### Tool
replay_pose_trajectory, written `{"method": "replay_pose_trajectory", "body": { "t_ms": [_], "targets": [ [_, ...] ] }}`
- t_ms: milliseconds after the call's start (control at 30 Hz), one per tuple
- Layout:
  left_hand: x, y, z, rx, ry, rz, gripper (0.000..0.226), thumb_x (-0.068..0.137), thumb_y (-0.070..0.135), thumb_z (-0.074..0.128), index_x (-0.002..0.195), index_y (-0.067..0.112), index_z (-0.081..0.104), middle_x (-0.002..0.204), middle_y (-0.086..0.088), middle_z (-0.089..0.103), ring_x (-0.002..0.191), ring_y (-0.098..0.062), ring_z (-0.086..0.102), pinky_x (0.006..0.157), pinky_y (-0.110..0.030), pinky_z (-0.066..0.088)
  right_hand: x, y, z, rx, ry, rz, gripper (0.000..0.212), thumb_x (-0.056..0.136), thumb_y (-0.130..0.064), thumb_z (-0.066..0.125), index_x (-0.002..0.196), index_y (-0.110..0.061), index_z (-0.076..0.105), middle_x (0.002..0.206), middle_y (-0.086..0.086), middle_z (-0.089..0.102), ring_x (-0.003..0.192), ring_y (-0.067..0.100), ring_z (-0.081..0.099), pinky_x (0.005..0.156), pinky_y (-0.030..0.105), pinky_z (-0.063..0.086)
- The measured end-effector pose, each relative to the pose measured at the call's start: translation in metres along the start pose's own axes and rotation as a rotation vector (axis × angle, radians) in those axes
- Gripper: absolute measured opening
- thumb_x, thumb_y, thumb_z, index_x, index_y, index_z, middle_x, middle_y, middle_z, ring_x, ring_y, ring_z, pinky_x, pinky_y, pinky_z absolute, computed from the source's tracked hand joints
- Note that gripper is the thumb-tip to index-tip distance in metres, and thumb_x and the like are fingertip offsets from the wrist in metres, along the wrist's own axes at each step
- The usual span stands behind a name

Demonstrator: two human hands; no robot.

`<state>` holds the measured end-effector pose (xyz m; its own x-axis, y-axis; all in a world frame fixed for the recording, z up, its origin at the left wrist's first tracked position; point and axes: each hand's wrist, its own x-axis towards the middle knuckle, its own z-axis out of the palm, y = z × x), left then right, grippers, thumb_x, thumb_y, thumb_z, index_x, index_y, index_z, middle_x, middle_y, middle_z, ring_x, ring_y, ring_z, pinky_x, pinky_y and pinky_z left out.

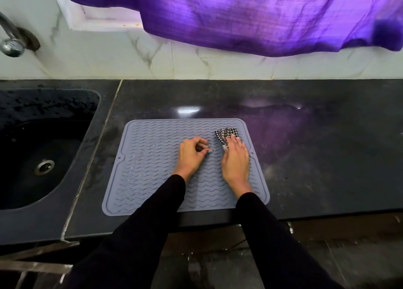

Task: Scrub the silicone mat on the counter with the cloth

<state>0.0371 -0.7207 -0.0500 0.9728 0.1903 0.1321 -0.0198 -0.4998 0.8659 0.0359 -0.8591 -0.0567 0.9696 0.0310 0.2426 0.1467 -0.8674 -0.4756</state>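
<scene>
A grey silicone mat [152, 162] with wavy ridges lies flat on the black counter [305, 158], its front edge close to the counter's edge. A black-and-white checked cloth [224, 134] lies bunched at the mat's far right corner. My right hand [235, 160] lies flat on the cloth, its straight fingers pressing it onto the mat. My left hand [192, 155] rests on the middle of the mat with its fingers loosely curled, holding nothing.
A dark sink [39, 149] with a metal drain [44, 166] is set into the counter to the left. A chrome tap [12, 40] juts from the marble wall at the far left. A purple curtain [261, 16] hangs above the counter's back.
</scene>
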Motion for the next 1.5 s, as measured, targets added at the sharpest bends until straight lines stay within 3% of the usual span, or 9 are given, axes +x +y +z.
{"method": "replay_pose_trajectory", "body": {
  "t_ms": [367,600,967,1067,1267,1333,1367,1433,1500],
  "targets": [
    [0.005,-0.002,-0.004,0.341,-0.04,0.227,0.013,0.08,0.013,0.066,0.092,0.016,0.066,0.083,0.001,0.068,0.087,-0.019,0.058,0.085,-0.036,0.046,0.001,0.004,-0.001,0.017,0.008,-0.02,0.043,0.1,-0.022,0.031,0.141,-0.011,0.037,0.149,0.005,0.035,0.141,0.015,0.024,0.115,0.025,0.003],
    [0.004,-0.007,-0.008,0.714,0.005,0.512,0.013,0.076,0.0,0.062,0.086,0.007,0.062,0.077,-0.008,0.064,0.072,-0.025,0.052,0.066,-0.028,0.02,0.0,0.004,-0.004,0.036,-0.016,-0.032,0.042,0.1,-0.021,0.031,0.141,-0.011,0.037,0.15,0.004,0.034,0.142,0.016,0.023,0.116,0.026,0.004],
    [-0.036,-0.038,-0.105,0.529,0.554,-0.075,0.037,0.099,0.026,0.038,0.081,0.0,0.056,0.085,-0.023,0.058,0.079,-0.034,0.046,0.073,-0.042,0.032,0.0,0.002,-0.002,0.095,0.029,-0.034,0.041,0.097,-0.012,0.039,0.137,-0.008,0.041,0.145,0.008,0.041,0.139,0.019,0.03,0.117,0.029,0.009],
    [-0.048,-0.052,-0.129,0.581,0.629,-0.175,0.028,0.095,0.025,0.046,0.093,0.0,0.06,0.105,-0.025,0.055,0.098,-0.042,0.048,0.081,-0.048,0.036,0.004,-0.004,-0.014,0.238,0.023,0.079,0.037,0.096,-0.011,0.04,0.132,-0.011,0.048,0.131,0.009,0.055,0.126,0.026,0.045,0.108,0.036,0.031],
    [-0.056,-0.108,-0.189,0.706,0.272,-0.273,0.054,0.093,0.027,0.047,0.143,0.014,0.031,0.149,-0.017,0.03,0.139,-0.034,0.023,0.109,-0.054,0.019,-0.014,-0.041,-0.03,0.443,-0.004,0.212,0.033,0.098,-0.016,0.038,0.129,-0.014,0.051,0.103,0.006,0.062,0.089,0.018,0.055,0.072,0.021,0.043],
    [-0.057,-0.118,-0.193,0.767,0.168,-0.265,0.053,0.095,0.039,0.031,0.144,0.02,0.029,0.152,-0.016,0.025,0.142,-0.03,0.017,0.113,-0.052,0.012,-0.038,-0.057,-0.011,0.333,-0.103,0.021,0.036,0.098,-0.02,0.04,0.133,-0.015,0.048,0.121,0.006,0.059,0.107,0.02,0.055,0.095,0.03,0.046],
    [-0.057,-0.119,-0.194,0.792,0.145,-0.25,0.056,0.092,0.044,0.024,0.144,0.022,0.03,0.152,-0.016,0.024,0.142,-0.029,0.016,0.114,-0.051,0.011,-0.049,-0.061,0.002,0.207,-0.129,-0.093,0.039,0.098,-0.026,0.036,0.135,-0.015,0.045,0.136,0.006,0.05,0.125,0.022,0.047,0.112,0.035,0.03],
    [-0.058,-0.119,-0.193,0.813,0.132,-0.22,0.062,0.087,0.047,0.016,0.143,0.027,0.032,0.152,-0.016,0.023,0.143,-0.029,0.015,0.113,-0.05,0.009,-0.059,-0.059,0.016,-0.039,-0.132,-0.242,0.051,0.097,-0.04,0.026,0.14,-0.015,0.037,0.151,0.007,0.031,0.141,0.021,0.025,0.116,0.032,0.004],
    [-0.06,-0.118,-0.194,0.806,0.12,-0.175,0.063,0.087,0.049,0.01,0.143,0.03,0.03,0.153,-0.014,0.021,0.143,-0.027,0.014,0.113,-0.05,0.008,-0.053,-0.055,0.014,-0.065,-0.189,-0.234,0.052,0.098,-0.042,0.029,0.144,-0.019,0.031,0.154,0.003,0.025,0.144,0.017,0.018,0.115,0.029,0.001]
  ]
}}
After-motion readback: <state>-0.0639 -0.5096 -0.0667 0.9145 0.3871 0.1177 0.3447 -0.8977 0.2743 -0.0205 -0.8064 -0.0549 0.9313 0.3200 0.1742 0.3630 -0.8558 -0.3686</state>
